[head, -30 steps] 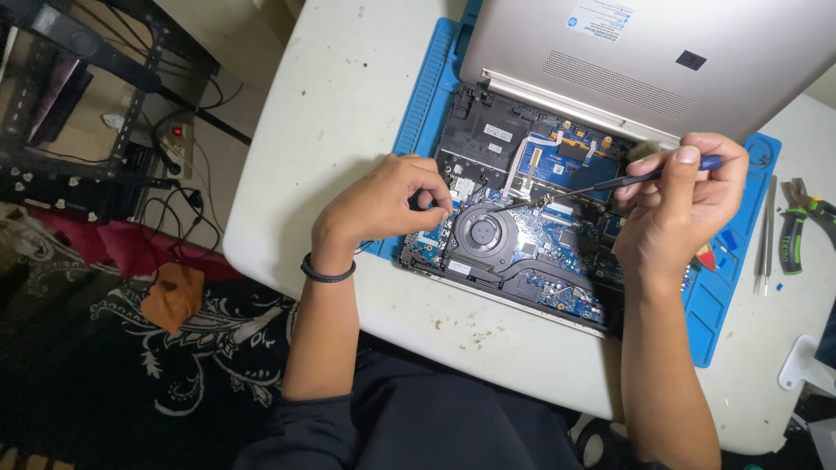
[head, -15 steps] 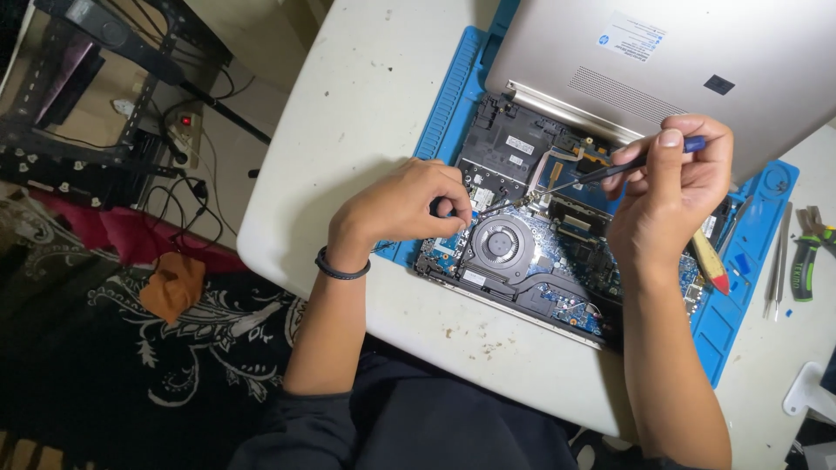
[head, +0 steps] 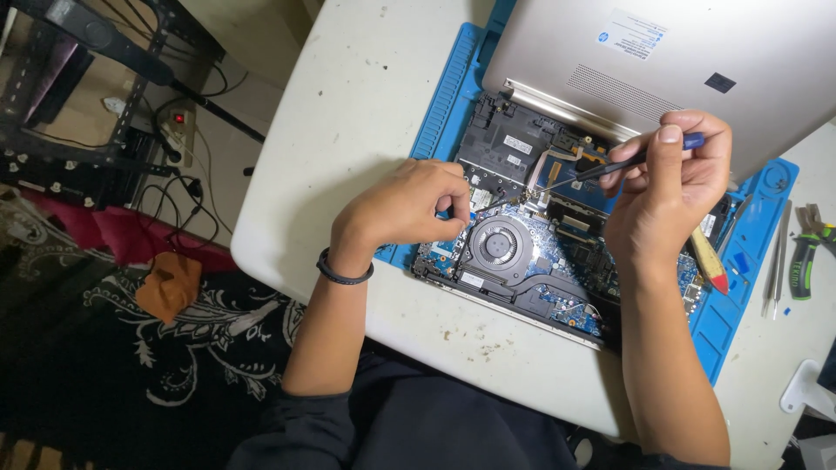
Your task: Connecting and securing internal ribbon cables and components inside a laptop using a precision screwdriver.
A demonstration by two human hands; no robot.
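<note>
Screwdriver tip is hard to make out against the board; what the left hand (head: 409,209) pinches is hidden under its curled fingers. Laptop (head: 531,235) lid runs off the top edge.

Right hand (head: 666,196) is raised over the board, wrist bent, fingers closed around the screwdriver (head: 601,170), thumb on its blue cap. Left hand rests fist-like at the board's left edge, beside the fan (head: 498,244).

Laptop lies opened, circuitry bare, on a blue mat (head: 453,96) on the white table (head: 348,130). Pliers (head: 801,252) lie at right.

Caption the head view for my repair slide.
Right hand holds a screwdriver over an opened laptop; left hand rests on its board.
</note>
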